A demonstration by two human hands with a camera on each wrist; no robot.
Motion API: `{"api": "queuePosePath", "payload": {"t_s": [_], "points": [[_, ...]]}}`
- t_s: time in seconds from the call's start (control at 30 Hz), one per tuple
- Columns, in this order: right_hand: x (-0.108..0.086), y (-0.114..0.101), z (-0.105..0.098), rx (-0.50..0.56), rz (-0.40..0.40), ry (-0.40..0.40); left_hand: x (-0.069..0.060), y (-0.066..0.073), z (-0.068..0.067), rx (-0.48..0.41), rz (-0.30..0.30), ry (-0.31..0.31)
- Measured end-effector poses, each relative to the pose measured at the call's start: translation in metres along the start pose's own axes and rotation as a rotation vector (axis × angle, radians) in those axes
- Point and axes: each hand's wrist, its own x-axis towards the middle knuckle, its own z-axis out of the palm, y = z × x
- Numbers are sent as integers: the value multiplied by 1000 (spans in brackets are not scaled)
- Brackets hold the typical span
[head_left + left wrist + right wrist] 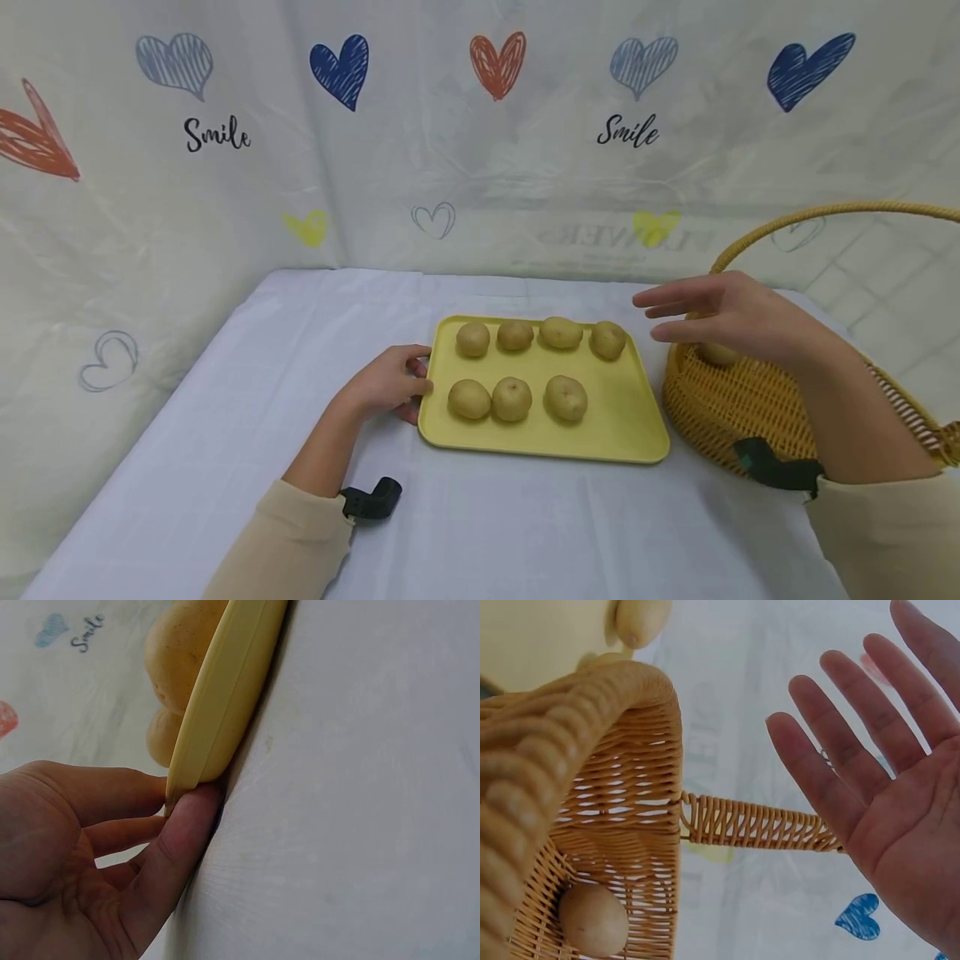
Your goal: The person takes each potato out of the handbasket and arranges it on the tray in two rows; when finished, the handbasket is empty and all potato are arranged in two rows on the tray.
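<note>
My left hand grips the left edge of a yellow rectangular tray; in the left wrist view the thumb and a finger pinch the tray's rim. Several potatoes lie on the tray in two rows, with a potato at the right end of the front row. My right hand hangs in the air over the wicker basket, its fingers straight and holding nothing. Inside the basket sits a potato, partly covered by the right hand in the head view.
A white cloth covers the table. The basket's tall handle arches up behind the right hand. At the back hangs a pale curtain printed with hearts and words.
</note>
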Motion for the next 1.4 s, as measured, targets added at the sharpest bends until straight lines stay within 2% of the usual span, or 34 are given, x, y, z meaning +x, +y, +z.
{"api": "queuePosePath", "payload": {"t_s": [0.4,0.73,1.1,1.4], "points": [[1,20,-5,42,-14,-68,-2,0,1,2,2,1],[-2,37,-17,-15,66,-68,-2,0,1,5,1,-1],[-1,68,-25,13,51,-61,-2,-1,1,-16,3,3],[-3,85,-30,9,161,-23,-2,1,0,-8,-2,-1]]}}
